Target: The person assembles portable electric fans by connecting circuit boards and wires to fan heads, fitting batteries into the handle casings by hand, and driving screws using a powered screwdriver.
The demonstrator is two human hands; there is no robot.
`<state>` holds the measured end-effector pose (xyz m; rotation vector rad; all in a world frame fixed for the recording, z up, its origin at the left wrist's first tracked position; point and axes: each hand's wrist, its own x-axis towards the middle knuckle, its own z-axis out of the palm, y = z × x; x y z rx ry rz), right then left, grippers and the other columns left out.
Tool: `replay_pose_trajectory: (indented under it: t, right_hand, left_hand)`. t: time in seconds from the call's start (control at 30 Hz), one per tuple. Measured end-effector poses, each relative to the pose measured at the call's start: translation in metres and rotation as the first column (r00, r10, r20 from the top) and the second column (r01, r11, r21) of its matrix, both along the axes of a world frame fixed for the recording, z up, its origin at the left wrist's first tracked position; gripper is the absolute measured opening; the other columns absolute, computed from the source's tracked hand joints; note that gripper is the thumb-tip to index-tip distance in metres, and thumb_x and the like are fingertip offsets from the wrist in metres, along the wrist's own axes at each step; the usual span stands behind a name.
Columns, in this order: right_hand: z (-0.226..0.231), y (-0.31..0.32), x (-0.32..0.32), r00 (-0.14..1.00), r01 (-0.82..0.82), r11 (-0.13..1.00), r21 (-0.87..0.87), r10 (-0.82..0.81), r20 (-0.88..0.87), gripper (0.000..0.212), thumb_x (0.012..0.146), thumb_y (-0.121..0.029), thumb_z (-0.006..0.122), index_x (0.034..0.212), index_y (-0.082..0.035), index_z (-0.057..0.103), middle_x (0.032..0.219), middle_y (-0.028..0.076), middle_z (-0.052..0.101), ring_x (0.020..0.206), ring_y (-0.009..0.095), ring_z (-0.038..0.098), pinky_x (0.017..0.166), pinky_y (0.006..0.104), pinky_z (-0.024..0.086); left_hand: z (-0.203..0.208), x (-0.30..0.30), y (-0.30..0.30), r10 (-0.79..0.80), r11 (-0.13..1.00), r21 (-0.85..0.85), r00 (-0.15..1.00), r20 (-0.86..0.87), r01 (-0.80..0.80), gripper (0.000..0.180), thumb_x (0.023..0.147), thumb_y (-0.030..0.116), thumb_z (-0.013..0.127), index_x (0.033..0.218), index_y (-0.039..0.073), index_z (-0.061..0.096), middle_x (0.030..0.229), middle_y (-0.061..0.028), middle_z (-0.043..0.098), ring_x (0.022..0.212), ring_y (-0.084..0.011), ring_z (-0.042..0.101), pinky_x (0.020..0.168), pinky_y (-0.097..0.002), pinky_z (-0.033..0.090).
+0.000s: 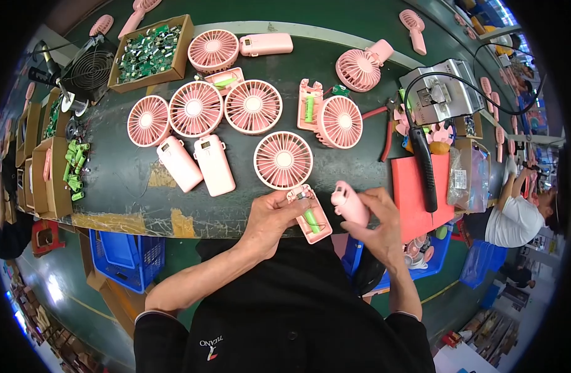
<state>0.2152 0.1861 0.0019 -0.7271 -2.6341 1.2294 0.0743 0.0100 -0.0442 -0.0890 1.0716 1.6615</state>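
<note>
On the black shirt point(285, 298), small white lettering point(211, 342) is showing, and at right a clear bag point(478, 174) is bearing a white label point(460, 179). One carton point(184, 45) is holding green circuit boards point(148, 56); a blue basket point(142, 273) is standing below the table. At the near edge of the green table point(120, 199), the left hand point(271, 219) is pinching an open pink handle point(323, 232) between thumb and fingers, and a green battery point(311, 219) is lying inside it. A pink fan head point(283, 160) is resting at its upper end; whether joined, I cannot tell. Near it, the right hand point(378, 217) is gripping a pink shell point(350, 206), its thumb and fingers curving around. Green tabletop is showing between two closed handles point(179, 163) and the front edge.
</note>
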Motion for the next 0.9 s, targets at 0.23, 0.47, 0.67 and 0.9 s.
replay_pose_trajectory:
  t: [0.23,0.47,0.67,0.9]
  right_hand:
    - [0.002,-0.028,-0.006,1.000,0.005,0.996,0.087,-0.003,-0.022,0.045,0.066,-0.012,0.083,0.105,0.001,0.064,0.092,0.011,0.058,0.077,0.023,0.061,0.064,0.0312,0.050]
    - [0.002,-0.043,-0.021,0.995,-0.048,0.914,0.402,0.078,-0.058,0.046,0.065,-0.019,0.084,0.103,-0.004,0.062,0.092,0.011,0.056,0.077,0.031,0.062,0.060,0.0394,0.051]
    - [-0.001,-0.050,-0.027,0.996,-0.085,0.863,0.498,0.092,0.011,0.045,0.066,-0.023,0.082,0.101,-0.003,0.061,0.090,0.010,0.055,0.081,0.028,0.060,0.059,0.0383,0.051]
    - [0.001,-0.047,-0.034,0.997,-0.063,0.848,0.526,0.073,0.002,0.046,0.066,-0.019,0.082,0.103,-0.003,0.062,0.089,0.010,0.054,0.074,0.028,0.061,0.057,0.0386,0.051]
  left_hand:
    - [-0.003,0.000,0.003,0.044,0.995,0.079,0.993,0.110,-0.053,0.035,0.095,0.020,0.060,0.119,-0.005,0.059,0.111,-0.0125,0.065,0.102,-0.0203,0.062,0.096,-0.0396,0.048]
    - [0.001,0.001,0.006,0.052,0.986,0.145,0.979,0.197,-0.082,0.054,0.098,0.043,0.051,0.129,-0.001,0.050,0.128,-0.0160,0.057,0.114,-0.0254,0.057,0.100,-0.0383,0.043]
    - [0.004,-0.001,0.006,0.033,0.987,0.151,0.982,0.188,-0.062,0.056,0.099,0.046,0.047,0.131,-0.001,0.048,0.133,-0.0169,0.054,0.120,-0.0258,0.053,0.102,-0.0389,0.040]
    - [0.008,-0.004,0.013,0.025,0.993,0.111,0.987,0.160,-0.043,0.056,0.099,0.045,0.047,0.130,-0.001,0.049,0.130,-0.0154,0.056,0.116,-0.0242,0.055,0.101,-0.0382,0.040]
